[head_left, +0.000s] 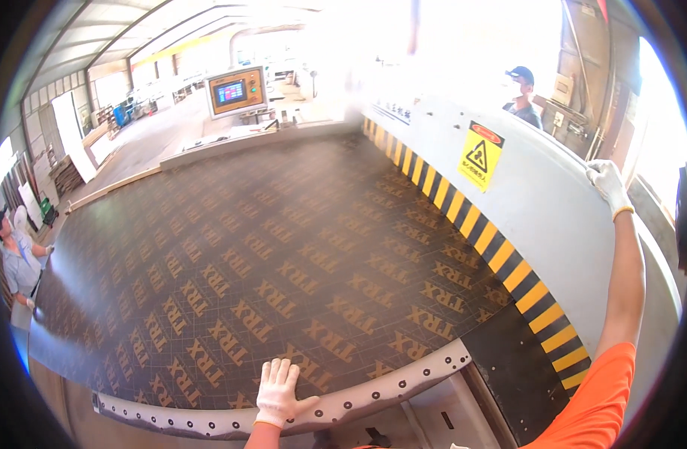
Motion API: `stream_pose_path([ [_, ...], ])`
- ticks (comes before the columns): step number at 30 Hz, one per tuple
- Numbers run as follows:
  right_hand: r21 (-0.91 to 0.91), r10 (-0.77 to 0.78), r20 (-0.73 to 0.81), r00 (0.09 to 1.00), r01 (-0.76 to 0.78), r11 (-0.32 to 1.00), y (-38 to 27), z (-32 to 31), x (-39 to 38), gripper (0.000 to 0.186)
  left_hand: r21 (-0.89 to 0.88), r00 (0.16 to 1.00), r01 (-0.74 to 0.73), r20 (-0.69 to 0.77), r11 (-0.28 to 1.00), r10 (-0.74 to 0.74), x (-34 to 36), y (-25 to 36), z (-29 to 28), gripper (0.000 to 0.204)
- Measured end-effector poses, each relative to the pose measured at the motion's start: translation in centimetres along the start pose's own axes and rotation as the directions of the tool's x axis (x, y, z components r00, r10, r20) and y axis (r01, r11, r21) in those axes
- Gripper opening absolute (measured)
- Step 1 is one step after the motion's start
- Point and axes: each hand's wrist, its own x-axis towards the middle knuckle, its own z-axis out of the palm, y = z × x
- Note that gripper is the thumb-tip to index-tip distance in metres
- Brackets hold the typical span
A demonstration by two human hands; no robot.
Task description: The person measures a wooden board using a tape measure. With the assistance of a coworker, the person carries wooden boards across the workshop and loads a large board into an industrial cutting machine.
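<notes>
A large dark brown printed panel (231, 224) covers the machine bed. My gloved left hand (283, 393) lies on its near edge, fingers spread, just above a metal rail (366, 399) with a row of round holes. At the right, a grey machine housing (553, 217) carries a yellow warning label (480, 156) and a black-and-yellow striped band (493, 247) along its lower edge. My gloved right hand (611, 185) has its fingers hooked over the housing's top edge, arm stretched forward.
A co-worker (20, 258) stands at the panel's left edge with hands by it. Another person (519, 105) is behind the housing. A control screen (235, 91) is mounted at the far end. Stacked boards (66, 172) stand along the left of the hall.
</notes>
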Motion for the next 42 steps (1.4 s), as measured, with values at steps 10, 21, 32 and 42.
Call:
stream_pose_path([
  [10,-0.331,0.109,-0.075,0.991,-0.128,0.935,11.5,-1.4,-1.1,0.034,0.039,1.0,0.013,0.012,0.999,-0.013,0.2,0.5,0.1,0.091],
  [21,-0.386,0.01,0.122,0.992,0.038,0.922,10.9,-0.9,-0.9,0.039,0.034,1.0,0.002,0.001,0.999,-0.002,0.2,0.6,0.2,0.091],
  [32,-0.086,-0.568,-0.389,0.725,0.585,0.806,-8.3,9.1,-14.4,0.046,0.029,1.0,-0.015,-0.002,0.999,0.015,0.0,0.3,0.0,0.089],
  [42,0.606,-0.686,0.33,0.648,0.412,0.681,-34.2,30.2,-46.3,0.068,-0.017,0.983,0.176,-0.039,0.984,-0.177,-4.3,1.6,0.3,0.071],
])
